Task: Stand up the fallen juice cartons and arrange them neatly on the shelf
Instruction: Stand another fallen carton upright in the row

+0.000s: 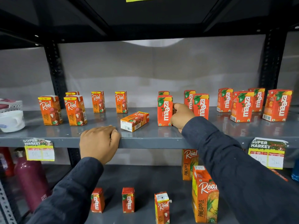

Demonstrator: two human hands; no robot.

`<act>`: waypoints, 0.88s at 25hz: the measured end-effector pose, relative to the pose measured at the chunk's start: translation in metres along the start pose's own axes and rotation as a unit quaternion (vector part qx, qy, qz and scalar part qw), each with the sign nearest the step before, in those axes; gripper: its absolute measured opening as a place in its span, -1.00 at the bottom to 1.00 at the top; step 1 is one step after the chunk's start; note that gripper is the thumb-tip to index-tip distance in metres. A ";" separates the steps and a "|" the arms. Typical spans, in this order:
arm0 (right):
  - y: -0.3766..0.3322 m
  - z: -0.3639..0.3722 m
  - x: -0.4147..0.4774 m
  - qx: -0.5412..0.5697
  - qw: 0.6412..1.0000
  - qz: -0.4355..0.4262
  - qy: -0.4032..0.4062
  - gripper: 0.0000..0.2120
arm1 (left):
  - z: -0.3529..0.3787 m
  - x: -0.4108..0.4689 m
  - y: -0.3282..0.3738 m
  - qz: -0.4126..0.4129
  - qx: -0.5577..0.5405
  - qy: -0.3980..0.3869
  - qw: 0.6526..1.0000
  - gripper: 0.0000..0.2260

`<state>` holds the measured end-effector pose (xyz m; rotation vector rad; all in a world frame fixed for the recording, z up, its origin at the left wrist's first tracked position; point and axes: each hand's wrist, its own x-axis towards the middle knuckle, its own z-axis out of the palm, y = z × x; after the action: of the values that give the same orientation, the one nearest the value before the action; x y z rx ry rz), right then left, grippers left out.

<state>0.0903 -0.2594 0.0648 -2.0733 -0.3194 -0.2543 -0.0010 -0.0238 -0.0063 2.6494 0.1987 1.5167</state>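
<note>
1. I am looking at the grey shelf [153,141], my landmark; two front-edge tags [267,152] are reading "SUPER MARKET".
2. My right hand [182,116] is wrapping fingers around the right side of an upright Maaza carton [164,110] near the shelf's middle, gripping it narrowly; it is showing "10/-".
3. My left hand [99,143] is resting curled over the shelf's front edge, holding nothing but the lip.
4. One fallen Real carton [134,121] is lying on its side on the shelf, between my hands, barcode end facing me.
5. Upright Real "LITCHI" cartons [75,110] are standing toward the shelf's left; more Maaza cartons [241,106] toward its right.
</note>
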 end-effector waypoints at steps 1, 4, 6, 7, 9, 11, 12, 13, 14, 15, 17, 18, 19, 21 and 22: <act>0.000 0.000 0.000 -0.009 1.000 0.003 -0.004 -0.64 | 0.000 0.000 0.000 0.002 0.001 0.002 1.000 -0.58; 0.002 0.001 0.002 -0.016 1.000 0.006 0.003 -0.64 | 0.000 0.000 -0.001 0.009 0.002 0.006 1.000 -0.58; 0.002 0.002 0.002 -0.011 1.000 0.006 0.013 -0.67 | 0.002 0.000 -0.001 0.013 0.002 0.010 1.000 -0.58; 0.002 0.002 0.002 -0.010 1.000 0.005 0.015 -0.68 | 0.002 0.000 -0.001 0.017 0.002 0.012 1.000 -0.59; 0.002 0.003 0.002 -0.014 1.000 0.006 0.018 -0.69 | 0.003 0.000 -0.003 0.021 0.000 0.014 1.000 -0.59; 0.001 0.003 -0.001 -0.020 1.000 0.005 0.019 -0.68 | 0.002 0.000 -0.005 0.032 -0.006 0.005 0.999 -0.59; 0.000 0.003 -0.002 -0.025 1.000 0.004 0.018 -0.66 | 0.001 0.001 -0.006 0.040 -0.010 -0.010 0.999 -0.59; -0.002 0.002 -0.003 -0.031 0.999 0.005 0.016 -0.65 | -0.001 0.002 -0.007 0.049 -0.014 -0.031 0.998 -0.58; -0.003 0.002 -0.004 -0.034 0.999 0.004 0.015 -0.64 | -0.003 0.004 -0.009 0.058 -0.015 -0.054 0.997 -0.58; -0.003 0.002 -0.006 -0.033 0.999 0.002 0.014 -0.63 | -0.005 0.007 -0.012 0.067 -0.014 -0.074 0.995 -0.57; -0.003 0.002 -0.007 -0.016 1.000 -0.008 0.018 -0.60 | -0.011 0.014 -0.024 0.084 -0.021 -0.088 0.992 -0.52; -0.003 0.003 -0.007 0.001 1.000 -0.017 0.026 -0.59 | -0.016 0.016 -0.032 0.096 -0.026 -0.077 0.992 -0.48; -0.001 0.003 -0.008 0.019 0.999 -0.030 0.039 -0.58 | -0.020 0.017 -0.041 0.114 -0.027 -0.057 0.991 -0.47; -0.001 0.003 -0.012 0.046 0.993 -0.061 0.093 -0.54 | -0.030 0.018 -0.061 0.140 -0.020 -0.030 0.989 -0.51; -0.001 0.002 -0.016 0.051 0.985 -0.084 0.140 -0.54 | -0.035 0.017 -0.073 0.145 -0.011 -0.026 0.989 -0.52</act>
<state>0.0751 -0.2593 0.0598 -1.8814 -0.3295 -0.6123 -0.0276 0.0516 0.0158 2.7919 -0.2169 1.5098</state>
